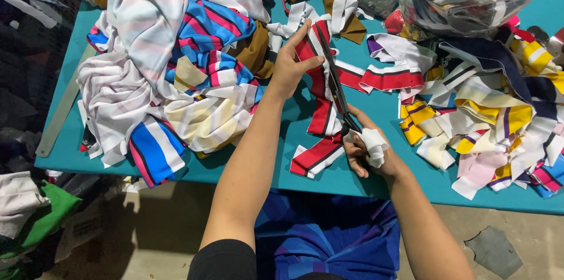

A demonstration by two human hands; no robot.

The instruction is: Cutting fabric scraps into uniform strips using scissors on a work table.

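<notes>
While left hand [289,67] pinches striped strip [320,89], scissors [336,83] apparently cutting.

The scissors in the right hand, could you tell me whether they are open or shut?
Open: the scissors show two dark blades parted around the red strip held by the left hand.

left hand [289,66] raised, fingers pinched, forearm stretched forward, right hand [369,149] lower, fingers curled closed, wrist bent

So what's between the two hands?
The red-and-white strip and the scissors cutting along it, running from left hand to right hand, head view.
</notes>
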